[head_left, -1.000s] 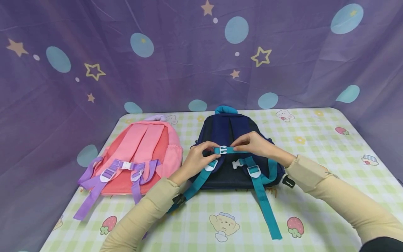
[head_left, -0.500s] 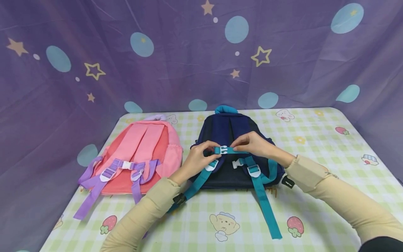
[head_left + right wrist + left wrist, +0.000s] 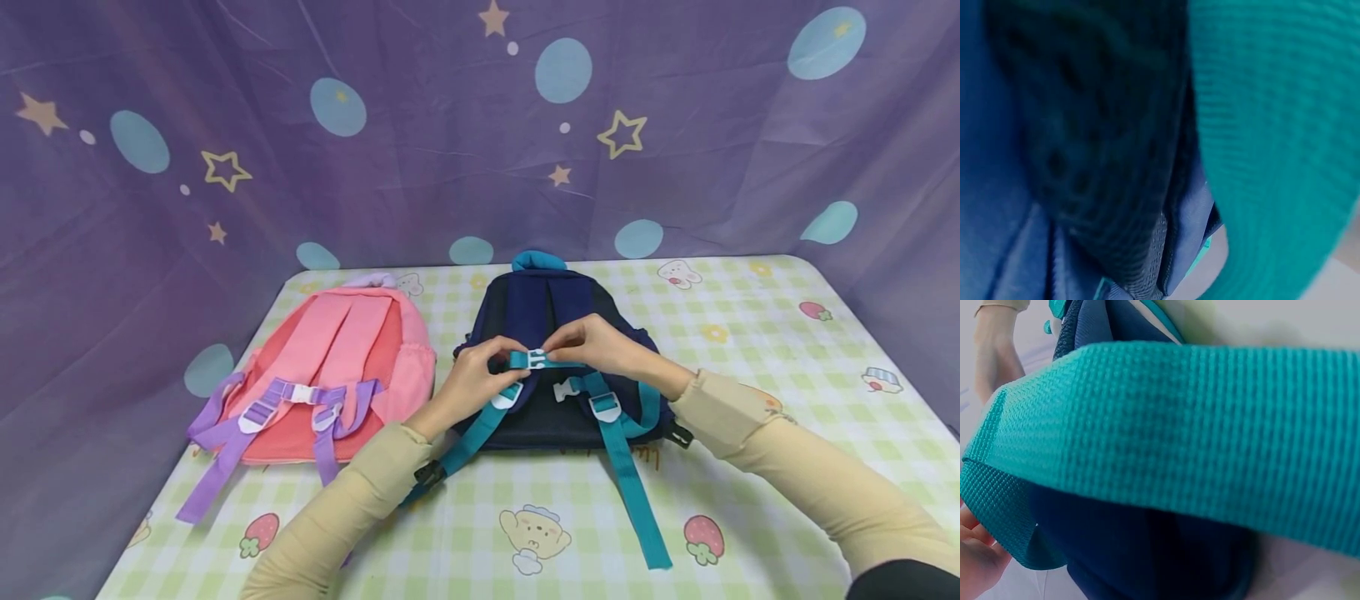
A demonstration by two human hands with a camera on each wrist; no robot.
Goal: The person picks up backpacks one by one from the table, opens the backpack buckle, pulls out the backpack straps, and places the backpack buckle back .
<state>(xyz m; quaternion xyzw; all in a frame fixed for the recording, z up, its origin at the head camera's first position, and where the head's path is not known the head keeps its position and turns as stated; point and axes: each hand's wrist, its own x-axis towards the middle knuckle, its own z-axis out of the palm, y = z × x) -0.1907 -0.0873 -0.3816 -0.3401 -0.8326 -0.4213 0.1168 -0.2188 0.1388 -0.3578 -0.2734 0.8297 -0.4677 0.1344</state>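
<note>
A dark navy backpack (image 3: pixel 555 417) lies on the table with its back panel and teal straps facing up. Across it runs a teal chest strap with a white side-release buckle (image 3: pixel 536 359), whose two halves meet; how firmly they are joined I cannot tell. My left hand (image 3: pixel 478 375) pinches the buckle's left end from above and below. At its right end, my right hand (image 3: pixel 596 343) pinches the strap between thumb and fingers. In the left wrist view a teal strap (image 3: pixel 1197 437) covers most of the work; in the right wrist view another strap (image 3: pixel 1279 125) hides the hand.
To the left lies a pink backpack (image 3: pixel 405 375) with purple straps and a joined white buckle (image 3: pixel 302 393). A loose white buckle half (image 3: pixel 566 390) and a hanging teal strap (image 3: pixel 637 500) lie on the navy backpack's right side. A checked cloth (image 3: pixel 810 433) covers the table.
My right hand has shifted slightly left, its fingertips now nearer the buckle. The buckle has moved a little to the right; the left hand has hardly moved.
</note>
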